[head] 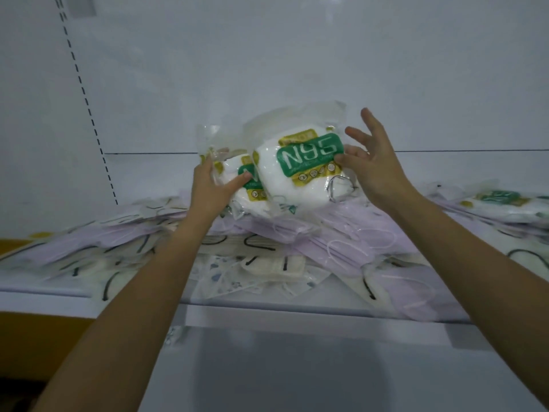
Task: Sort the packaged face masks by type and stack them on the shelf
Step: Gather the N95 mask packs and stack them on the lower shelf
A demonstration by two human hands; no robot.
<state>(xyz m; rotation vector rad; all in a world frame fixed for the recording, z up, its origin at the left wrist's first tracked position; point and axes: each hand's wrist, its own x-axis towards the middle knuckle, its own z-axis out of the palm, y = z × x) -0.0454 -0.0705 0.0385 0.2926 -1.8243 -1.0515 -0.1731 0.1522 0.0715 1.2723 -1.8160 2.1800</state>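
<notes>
Two bare arms are stretched out over a white metal shelf (267,310) on which packaged face masks lie in a loose heap. A clear plastic pack of white masks with a green N95 label (300,176) is held up above the middle of the heap, tilted, with its printed face towards the camera. A second N95 pack (234,165) of the same kind is partly hidden behind the left edge of the first. The second pack is gripped by the left hand (214,185), with the thumb laid across its front and the fingers curled out of sight behind it. The right hand (377,168) is spread, its fingers straight and splayed, and the right edge of the front pack is touched by its thumb tip. Directly below both packs, a pile of pale purple masks with ear loops (297,230) is spread across the shelf. Cream masks with black loops (276,266) and a patterned white mask pack (219,275) are seen nearer the front edge. A third N95 pack (502,200) lies flat on the heap at the far right, well apart from the hands. A white back panel with a slotted upright (86,105) is seen behind.
</notes>
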